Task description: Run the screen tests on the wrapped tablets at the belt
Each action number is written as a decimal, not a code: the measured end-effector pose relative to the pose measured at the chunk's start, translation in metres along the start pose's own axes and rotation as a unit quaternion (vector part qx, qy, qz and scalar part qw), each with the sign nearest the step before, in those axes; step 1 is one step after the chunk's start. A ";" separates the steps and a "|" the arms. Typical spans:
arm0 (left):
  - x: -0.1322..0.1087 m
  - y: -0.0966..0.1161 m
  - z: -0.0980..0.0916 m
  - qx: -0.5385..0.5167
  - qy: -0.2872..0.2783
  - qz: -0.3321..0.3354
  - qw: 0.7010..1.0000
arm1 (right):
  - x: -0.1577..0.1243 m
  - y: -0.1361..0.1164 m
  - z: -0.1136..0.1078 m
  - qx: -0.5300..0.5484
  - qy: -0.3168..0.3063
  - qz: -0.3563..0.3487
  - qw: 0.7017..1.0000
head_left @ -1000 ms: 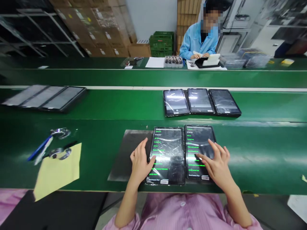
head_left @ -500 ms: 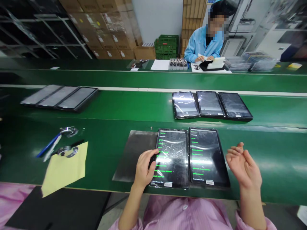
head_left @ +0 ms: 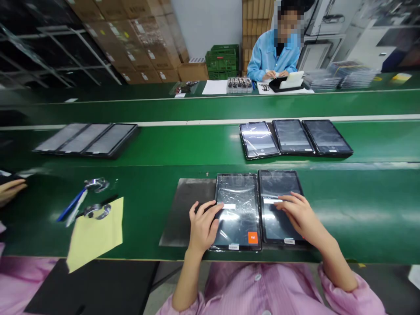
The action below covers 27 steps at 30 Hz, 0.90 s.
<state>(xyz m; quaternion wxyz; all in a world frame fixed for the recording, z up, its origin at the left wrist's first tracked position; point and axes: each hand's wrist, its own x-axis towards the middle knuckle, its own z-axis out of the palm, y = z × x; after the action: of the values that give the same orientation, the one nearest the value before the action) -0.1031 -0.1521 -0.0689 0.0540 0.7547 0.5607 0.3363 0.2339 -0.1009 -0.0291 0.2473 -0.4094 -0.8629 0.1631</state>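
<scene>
as left hand [head_left: 203,227] touches left tablet [head_left: 241,223], long axis runs front-to-back, label [head_left: 233,247] nearside.

Workbench [head_left: 370,214]: smooth green surface, softly glossy. Near its front edge, left-hand tablet [head_left: 239,225]: glass-like glossy screen under wrinkled clear film [head_left: 241,192]; right-hand tablet [head_left: 278,225]: smooth, glossy black screen; mat [head_left: 183,208]: dark grey, matt. Overlapping the front edge farther left, sheet [head_left: 97,238]: matt yellow paper; at its far edge, curled strip [head_left: 105,212]: shiny, clear, plastic-looking. Below the front edge, shirt [head_left: 244,291]: matt pink cloth, softly creased.
</scene>
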 end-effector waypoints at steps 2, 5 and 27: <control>-0.002 0.001 0.001 0.002 0.065 -0.009 0.998 | 0.002 0.002 0.008 -0.024 -0.003 -0.018 1.000; 0.006 0.000 -0.005 -0.042 0.122 -0.049 0.990 | 0.012 0.006 0.004 -0.052 -0.018 -0.035 0.998; 0.127 0.011 0.050 0.020 -0.277 0.241 0.930 | 0.044 0.125 0.023 -0.221 0.213 0.029 0.951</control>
<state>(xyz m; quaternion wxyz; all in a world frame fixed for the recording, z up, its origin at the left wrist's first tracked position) -0.0474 -0.0292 -0.0451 0.1091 0.9313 0.3312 0.1054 0.2753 0.0087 -0.0956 0.3236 -0.5039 -0.7925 -0.1156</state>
